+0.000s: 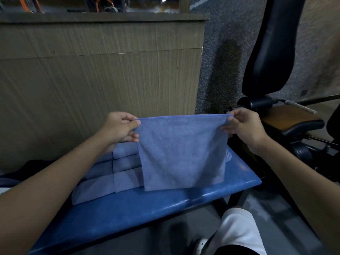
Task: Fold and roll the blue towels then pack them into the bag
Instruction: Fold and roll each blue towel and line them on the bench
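- Above the bench (147,205), a blue towel (182,150) hangs flat and open, its top hem pulled taut and its lower edge just over the bench top.
- Left hand (119,127) pinches the top left corner between thumb and curled fingers; right hand (242,126) pinches the top right corner the same way. The hands are well apart, a towel's width between them.
- Folded towels (99,183) lie on the bench to the left, side by side in a row, partly hidden behind the hanging towel.
- A bit of clear plastic (228,156) shows at the towel's right edge, on the bench. Whether it is the bag, and what it holds, I cannot tell.
- The bench top is glossy blue, with a rounded near edge and dark legs below its right end.
- Dark cloth (31,164) lies at the bench's far left.
- A cardboard sheet (92,70) stands upright behind the bench, creased across its width.
- Speckled grey floor (220,52) runs right of the cardboard.
- A black chair (270,45) with a brown seat stands to the right, near the right hand.
- A knee (237,225) in white cloth and a shoe (201,243) show at the bottom.
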